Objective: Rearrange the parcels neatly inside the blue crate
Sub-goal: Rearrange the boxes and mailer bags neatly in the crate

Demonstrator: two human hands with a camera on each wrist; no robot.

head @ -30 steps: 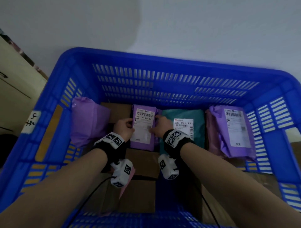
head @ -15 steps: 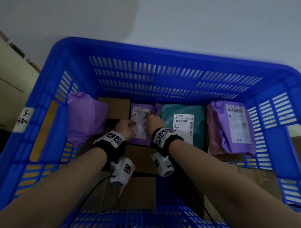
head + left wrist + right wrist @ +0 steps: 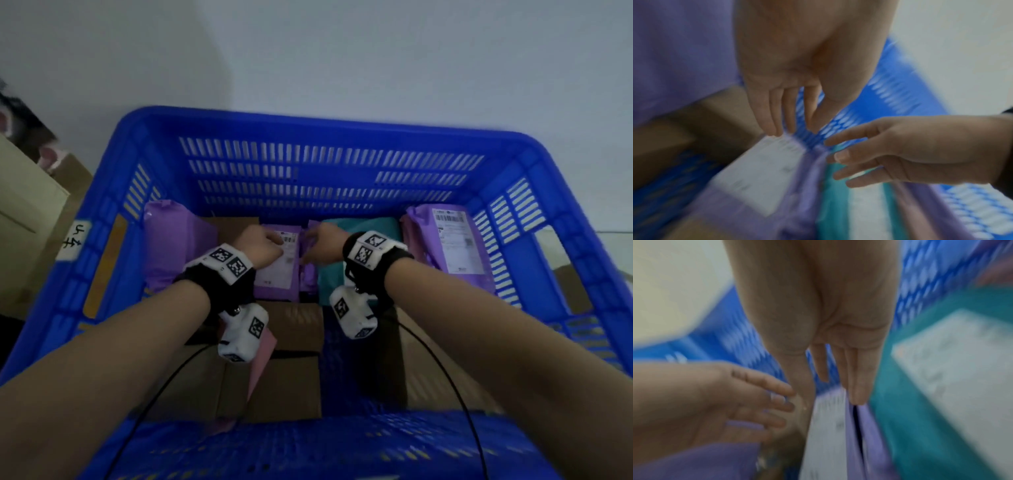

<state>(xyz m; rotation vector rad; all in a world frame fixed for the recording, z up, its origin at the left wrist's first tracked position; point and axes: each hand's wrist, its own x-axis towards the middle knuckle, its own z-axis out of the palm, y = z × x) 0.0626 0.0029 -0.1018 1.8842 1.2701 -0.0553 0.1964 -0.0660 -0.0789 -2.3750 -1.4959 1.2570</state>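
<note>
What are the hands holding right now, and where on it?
Nothing gripped. The left hand and right hand have straight fingers touching the top edge of the purple parcel, which stands in the blue crate.

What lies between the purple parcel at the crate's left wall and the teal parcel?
In the head view, a brown cardboard box, then the upright labelled purple parcel, under both hands, separate the left purple parcel from the teal parcel.

Inside the crate [image 3: 342, 137], four parcels stand in a row along the far wall. The middle-left parcel [image 3: 277, 274] sits between both hands, the left hand [image 3: 260, 245] on its label, the right hand [image 3: 325, 243] at its right edge. Cardboard boxes [image 3: 284, 383] lie nearer, lower centre.
</note>
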